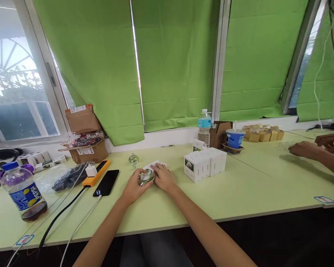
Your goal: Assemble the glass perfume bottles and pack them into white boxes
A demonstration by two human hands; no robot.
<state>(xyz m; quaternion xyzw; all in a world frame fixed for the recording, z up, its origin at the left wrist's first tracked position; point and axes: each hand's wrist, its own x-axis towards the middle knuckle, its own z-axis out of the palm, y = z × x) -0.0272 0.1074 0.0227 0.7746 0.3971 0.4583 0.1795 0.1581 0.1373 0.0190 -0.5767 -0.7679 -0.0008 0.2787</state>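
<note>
In the middle of the table my left hand (134,187) is closed around the rim of a small round clear glass vessel (147,177). Right beside it, my right hand (164,177) bends its fingers onto a small white sheet or flat packet (158,162), close to the glass. How the fingertips grip there is partly hidden. Just behind my left hand stands another clear glass piece (133,159) with a knob on top. To the right of my hands several small white boxes (203,165) stand in a block, printed with a picture on one side.
A black phone (107,183), an orange power strip (97,173) and a Pepsi bottle (25,194) are on the left. A water bottle (204,129), blue cup (235,139) and several small brown boxes (264,134) stand behind. Another person's hands (308,150) are at right.
</note>
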